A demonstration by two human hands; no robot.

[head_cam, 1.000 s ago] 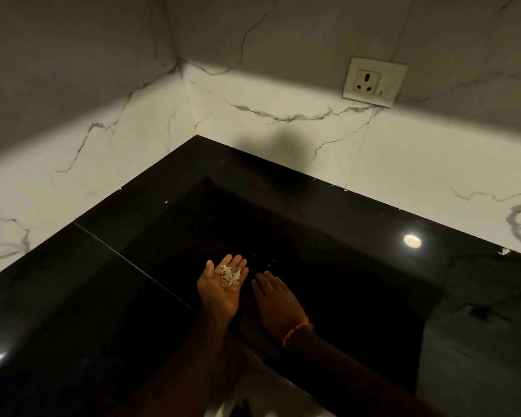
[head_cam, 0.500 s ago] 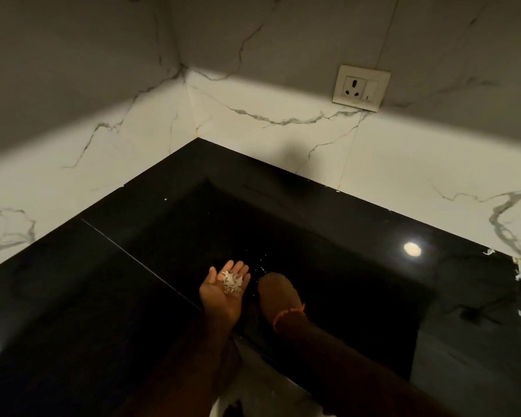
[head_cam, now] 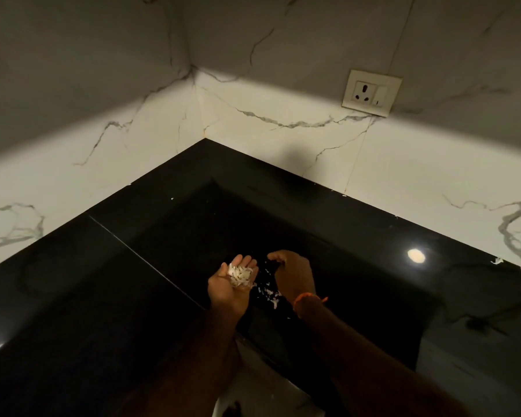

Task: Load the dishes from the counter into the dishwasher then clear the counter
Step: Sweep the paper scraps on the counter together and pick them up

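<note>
Clearing step: white scraps (head_cam: 240,275) are cupped in left hand (head_cam: 229,288) w/ fingers spread, right hand (head_cam: 294,273) fingers curled, pinch can't be told; remaining bits (head_cam: 269,293) on worktop (head_cam: 103,281) need gathering next.

Two bare forearms, no sleeves in view. Left hand (head_cam: 229,288) without rings, watch or band. Right hand (head_cam: 295,275) likewise without rings. Thin orange thread band (head_cam: 307,298) tied around right wrist, small loose end sticking out at outer side. No gloves. Nothing else worn that shows in dim light.
</note>
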